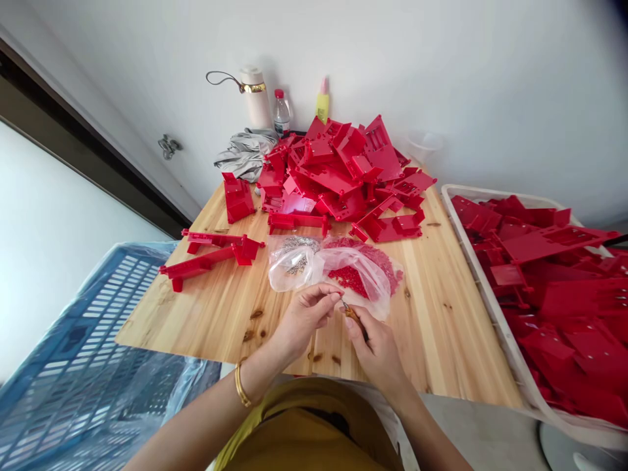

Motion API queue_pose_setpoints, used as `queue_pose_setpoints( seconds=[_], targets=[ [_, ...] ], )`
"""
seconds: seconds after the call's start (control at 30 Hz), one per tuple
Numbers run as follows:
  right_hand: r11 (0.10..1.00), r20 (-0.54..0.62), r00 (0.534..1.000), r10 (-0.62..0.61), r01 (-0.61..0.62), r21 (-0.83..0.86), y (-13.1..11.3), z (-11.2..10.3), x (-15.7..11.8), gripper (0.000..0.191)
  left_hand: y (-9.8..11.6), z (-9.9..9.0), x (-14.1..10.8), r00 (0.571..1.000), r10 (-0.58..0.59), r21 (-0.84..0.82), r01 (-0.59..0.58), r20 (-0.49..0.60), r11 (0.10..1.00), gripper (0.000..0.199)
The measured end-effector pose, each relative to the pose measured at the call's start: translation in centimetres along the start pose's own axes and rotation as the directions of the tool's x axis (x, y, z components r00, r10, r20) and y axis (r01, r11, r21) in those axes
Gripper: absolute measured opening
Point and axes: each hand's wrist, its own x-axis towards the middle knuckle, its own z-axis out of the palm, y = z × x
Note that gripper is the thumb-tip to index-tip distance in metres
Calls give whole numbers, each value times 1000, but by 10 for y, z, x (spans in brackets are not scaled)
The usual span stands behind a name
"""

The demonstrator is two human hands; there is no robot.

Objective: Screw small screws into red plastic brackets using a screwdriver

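Above the front part of the wooden table (432,314), my two hands meet almost tip to tip. My left hand (309,314) is closed in a pinch on a tiny red plastic piece (340,294). Wrapped in the fingers of my right hand (375,340) is a small hand tool (354,319) with an amber-brown handle; its short metal tip points at the red piece, and its exact kind is unclear. Just beyond the hands lie a clear bag of small metal parts (298,256) and a clear bag of tiny red pieces (350,278), both with their mouths open.
A heap of red plastic housings (338,170) fills the table's back, with two long red parts (210,258) at left. Behind stand a white flask (256,98), a small bottle (281,114) and grey cloth (245,154). A full white bin (483,278) is right; a blue crate (63,347) left.
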Motion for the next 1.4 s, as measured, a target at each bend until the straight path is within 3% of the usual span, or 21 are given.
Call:
queue_pose_setpoints(
  seconds=[0.07, 0.17, 0.83, 1.07, 1.4],
  targets=[
    [1000, -2, 1000, -14, 14, 11, -3, 1, 1, 28, -1, 1, -3, 993, -121, -144, 119, -7, 982, 30],
    [1000, -3, 1000, -27, 27, 11, -5, 2, 3, 26, -2, 2, -5, 983, -183, -263, 173, -15, 949, 32],
    [991, -41, 999, -17, 12, -136, -10, 9, 0, 25, -18, 2, -8, 967, -254, -447, 233, 12, 864, 28],
    [990, -36, 999, 5, -10, -139, -12, 10, -1, 23, -18, 5, -10, 970, -245, -459, 213, -9, 862, 29],
    [996, 2, 996, 92, -92, -13, -15, 6, 3, 28, -18, 13, -18, 972, -186, -287, 139, -144, 948, 41]
  ],
)
